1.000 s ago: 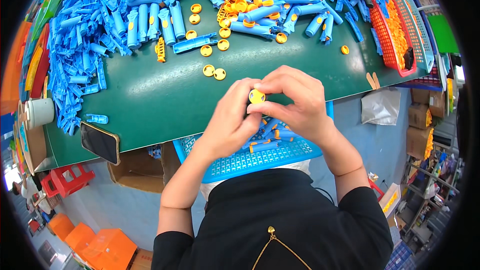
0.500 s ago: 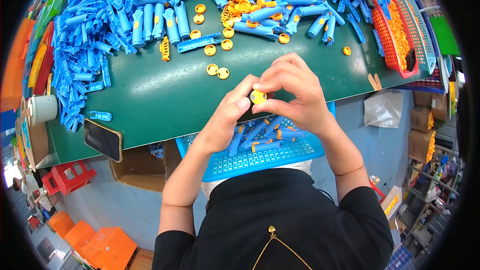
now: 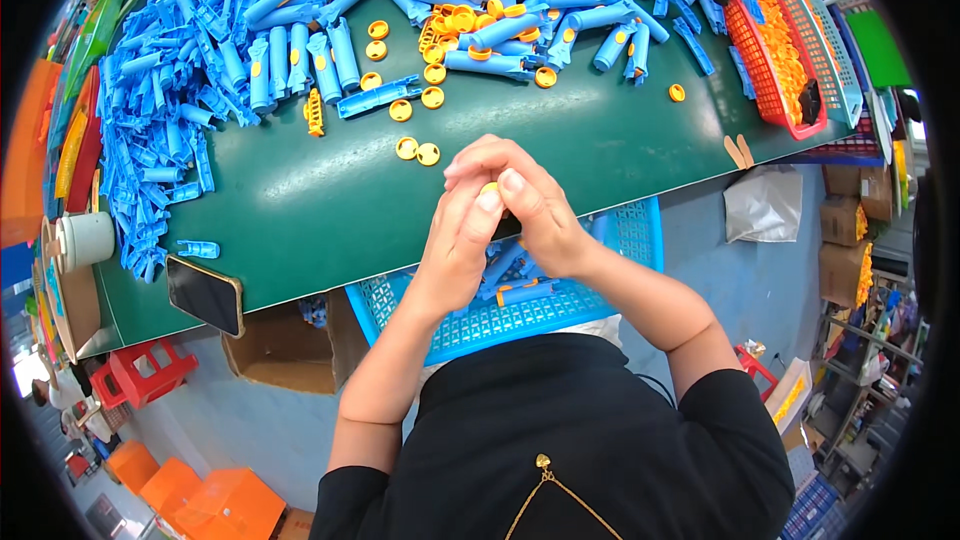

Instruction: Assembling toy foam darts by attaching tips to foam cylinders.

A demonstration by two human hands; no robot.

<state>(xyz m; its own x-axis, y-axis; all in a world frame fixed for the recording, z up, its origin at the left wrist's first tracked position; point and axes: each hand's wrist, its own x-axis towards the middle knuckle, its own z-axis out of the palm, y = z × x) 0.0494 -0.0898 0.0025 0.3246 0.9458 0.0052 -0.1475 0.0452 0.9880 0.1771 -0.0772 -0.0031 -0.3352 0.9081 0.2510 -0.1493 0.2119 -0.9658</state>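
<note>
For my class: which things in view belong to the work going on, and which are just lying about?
Seem to belong:
- yellow piece, mostly hidden between the hands
- loose yellow caps
- piled blue tubes
- blue basket holding blue parts
- red basket of orange parts

Probably just lying about:
- phone
- wooden sticks
- silvery bag
- red stool

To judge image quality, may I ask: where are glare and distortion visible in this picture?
Head view: whitish glare on the green tabletop, left of the left hand; same head view: fisheye curvature bows the light-blue basket at upper right.
</note>
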